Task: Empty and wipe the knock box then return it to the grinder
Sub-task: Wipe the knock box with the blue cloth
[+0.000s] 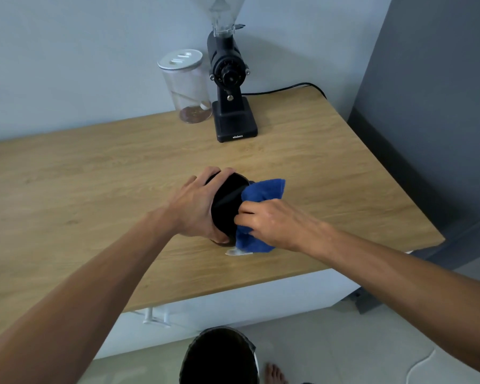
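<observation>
Left hand (194, 206) wraps around the black knock box (227, 203), tilted on the wooden tabletop (94, 176), right hand (272, 220) pinching a blue cloth (263, 189) at its rim, grinder (232, 87) well behind.

Even soft daylight, slight blur, wide-angle edge distortion.

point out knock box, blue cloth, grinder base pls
knock box (227, 200): head view, dark outer wall between the two hands.
blue cloth (266, 189): head view, upper free corner above the right hand.
grinder base (236, 123): head view, flat black platform under the spout, nothing standing on it.
</observation>
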